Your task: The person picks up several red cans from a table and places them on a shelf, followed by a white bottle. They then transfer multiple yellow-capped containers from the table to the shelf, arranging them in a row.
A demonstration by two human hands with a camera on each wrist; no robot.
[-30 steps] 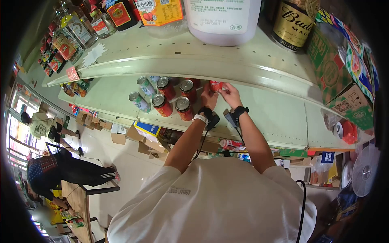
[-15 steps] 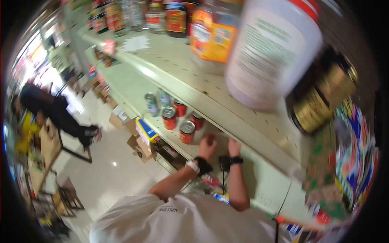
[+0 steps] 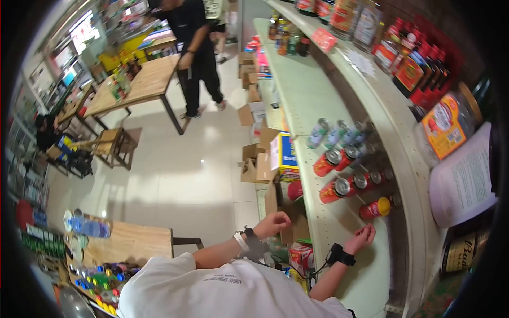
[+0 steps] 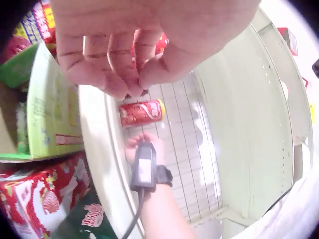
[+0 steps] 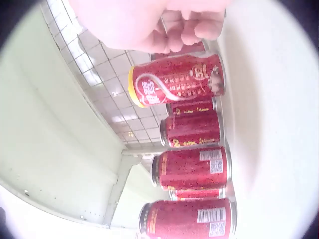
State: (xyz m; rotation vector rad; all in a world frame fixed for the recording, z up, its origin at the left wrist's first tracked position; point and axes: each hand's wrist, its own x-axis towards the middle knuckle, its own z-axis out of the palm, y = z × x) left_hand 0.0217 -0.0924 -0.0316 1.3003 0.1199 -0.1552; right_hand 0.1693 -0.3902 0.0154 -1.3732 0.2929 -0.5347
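Note:
A red can with a yellow lid stands upright on the lower shelf, in front of the red can rows. My right hand is just beside it, fingers loosely bent and holding nothing. In the right wrist view, the fingers hang beside the yellow-lidded can. My left hand is over the shelf's front edge, loosely curled and empty. Red cans with silver tops line up beyond the yellow-lidded one, with pale blue-green cans farther along.
The upper shelf overhangs the cans and bears bottles, an orange-labelled jar and a large pale jug. Open cardboard boxes line the floor along the shelf. Wooden tables and another person are across the aisle.
The head view has swung left towards the aisle. Both hands were together at a red can; now they are apart and empty, the left drawn back to the shelf edge.

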